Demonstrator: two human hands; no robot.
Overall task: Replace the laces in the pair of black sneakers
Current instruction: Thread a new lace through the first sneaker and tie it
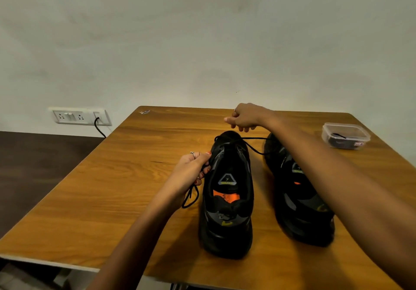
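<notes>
Two black sneakers stand on the wooden table (112, 199), heels toward me. The left sneaker (227, 199) shows an orange insole label. My forearm partly covers the right sneaker (299, 204). A black lace (252, 146) runs across the left sneaker's front eyelets. My left hand (191, 170) grips one stretch of this lace beside the shoe, and the loose end loops below my wrist. Beyond the toe, my right hand (245, 117) is curled with fingers pinched; the lace end it may hold is hidden.
A clear plastic box (345, 135) holding dark laces sits at the table's far right. A wall socket panel (80, 116) with a plugged black cable is on the wall at left. The table's left edge drops to a dark floor.
</notes>
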